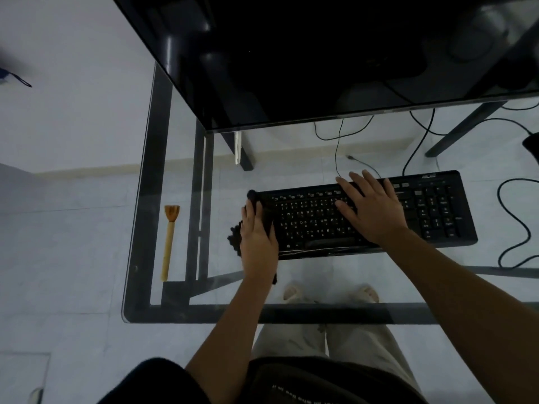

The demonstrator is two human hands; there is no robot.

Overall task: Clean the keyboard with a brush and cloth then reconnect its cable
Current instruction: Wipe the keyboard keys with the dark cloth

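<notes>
Head view: a person stands at a clear glass desk with a black frame (pixel 128 304), both forearms reaching forward.
Keyboard: the black full-size keyboard (pixel 437 211) lies flat on the glass, right of centre, below a glossy black monitor (pixel 291 53) at the far side.
Left hand: the left hand (pixel 258 237) lies flat on a dark crumpled cloth (pixel 234 237), fingers fairly straight, pressing it against the keyboard's left end.
Right hand: the right hand (pixel 370 208) rests palm-down on the middle keys, fingers spread wide, holding nothing.
Brush: a light wooden-handled brush (pixel 169 240) lies alone at the left, well apart from the keyboard.
Cable: a thin black cable's plug end (pixel 351 157) lies loose just beyond the keyboard's far edge.
</notes>
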